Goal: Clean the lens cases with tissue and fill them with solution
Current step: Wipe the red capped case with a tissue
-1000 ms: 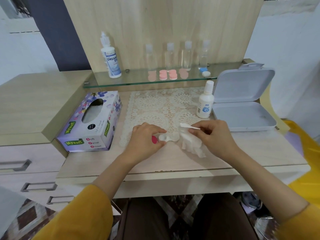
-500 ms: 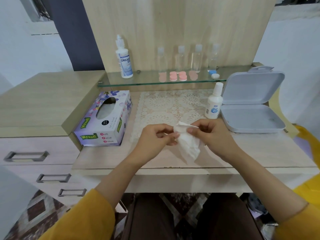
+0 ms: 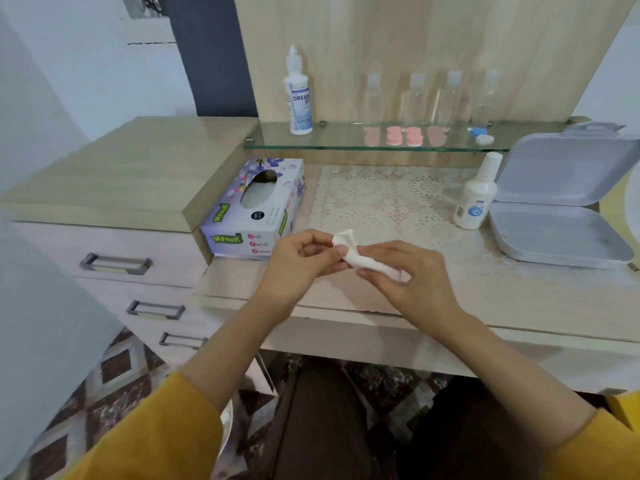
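While the left hand (image 3: 304, 261) and right hand (image 3: 415, 277) pinch the folded tissue (image 3: 360, 254) between them, any case inside is hidden; best twist gently into each cup.

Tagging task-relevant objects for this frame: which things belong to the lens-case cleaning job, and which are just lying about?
In the job: tissue, pinched by left hand and right hand; tissue box; pink lens cases on glass shelf; small white bottle; tall solution bottle.
Lying about: open grey box; lace mat; clear bottles.
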Demonstrator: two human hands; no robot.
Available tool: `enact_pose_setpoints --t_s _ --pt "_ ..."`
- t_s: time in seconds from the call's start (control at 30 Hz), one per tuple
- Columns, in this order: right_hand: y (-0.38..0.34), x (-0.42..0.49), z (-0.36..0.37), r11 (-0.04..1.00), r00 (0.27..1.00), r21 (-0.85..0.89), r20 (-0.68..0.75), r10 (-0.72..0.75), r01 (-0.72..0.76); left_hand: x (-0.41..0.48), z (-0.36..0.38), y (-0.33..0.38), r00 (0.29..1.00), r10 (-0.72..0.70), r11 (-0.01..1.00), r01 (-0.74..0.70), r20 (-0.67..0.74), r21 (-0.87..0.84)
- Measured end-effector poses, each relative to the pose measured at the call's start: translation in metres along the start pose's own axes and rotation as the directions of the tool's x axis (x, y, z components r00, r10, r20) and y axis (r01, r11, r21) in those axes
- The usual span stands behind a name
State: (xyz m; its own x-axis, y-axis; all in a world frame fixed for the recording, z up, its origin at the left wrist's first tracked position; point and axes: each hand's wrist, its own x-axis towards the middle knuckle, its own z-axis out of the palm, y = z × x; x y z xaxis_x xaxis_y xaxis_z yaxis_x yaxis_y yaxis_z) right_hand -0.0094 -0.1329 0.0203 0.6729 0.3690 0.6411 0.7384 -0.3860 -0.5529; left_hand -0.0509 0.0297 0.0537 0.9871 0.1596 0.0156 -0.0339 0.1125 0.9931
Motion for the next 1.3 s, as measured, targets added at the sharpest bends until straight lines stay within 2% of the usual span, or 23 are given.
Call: enact_pose_setpoints --t_s 0.1,0.23,0.37,0.47,0.53,0.63,0.83,1.03,1.17,1.3 --pt "-0.018 0.005 0.025 0.997 0.997 0.029 0.018 -0.069 0.069 -0.021 -0.030 0.003 0.995 0.023 0.999 -0.018 -0.100 0.051" --pt "-0.050 0.001 0.073 0.985 0.989 0.144 0.095 -0.109 0.095 -0.059 -0.089 -0.008 0.966 0.084 0.972 -0.025 -0.244 0.233" --pt "-0.081 -0.013 0.131 0.967 0.956 0.221 0.236 -0.177 0.124 -0.103 -0.156 -0.042 0.905 0.062 0.924 0.107 -0.420 0.366" --pt "-0.095 -0.031 0.181 0.961 0.900 0.262 0.395 -0.186 0.084 -0.136 -0.203 -0.082 0.871 0.027 0.832 0.252 -0.490 0.495" --pt "-0.097 -0.044 0.217 0.977 0.834 0.213 0.534 -0.136 0.023 -0.156 -0.229 -0.107 0.857 -0.029 0.736 0.367 -0.515 0.569" --pt "-0.091 -0.066 0.271 0.995 0.747 0.094 0.661 -0.076 0.018 -0.180 -0.259 -0.143 0.811 -0.157 0.624 0.523 -0.563 0.580" --pt "-0.077 -0.102 0.358 0.996 0.557 -0.084 0.827 0.075 -0.010 -0.210 -0.298 -0.199 0.718 -0.358 0.534 0.682 -0.596 0.500" --pt "-0.068 -0.119 0.410 0.965 0.419 -0.214 0.870 0.259 -0.152 -0.213 -0.319 -0.226 0.696 -0.407 0.516 0.709 -0.591 0.480" --pt "-0.063 -0.122 0.431 0.915 0.367 -0.286 0.849 0.380 -0.286 -0.212 -0.325 -0.233 0.685 -0.425 0.535 0.717 -0.592 0.446" --pt "-0.061 -0.122 0.438 0.893 0.313 -0.338 0.849 0.426 -0.298 -0.209 -0.323 -0.234 0.698 -0.430 0.545 0.707 -0.573 0.452"
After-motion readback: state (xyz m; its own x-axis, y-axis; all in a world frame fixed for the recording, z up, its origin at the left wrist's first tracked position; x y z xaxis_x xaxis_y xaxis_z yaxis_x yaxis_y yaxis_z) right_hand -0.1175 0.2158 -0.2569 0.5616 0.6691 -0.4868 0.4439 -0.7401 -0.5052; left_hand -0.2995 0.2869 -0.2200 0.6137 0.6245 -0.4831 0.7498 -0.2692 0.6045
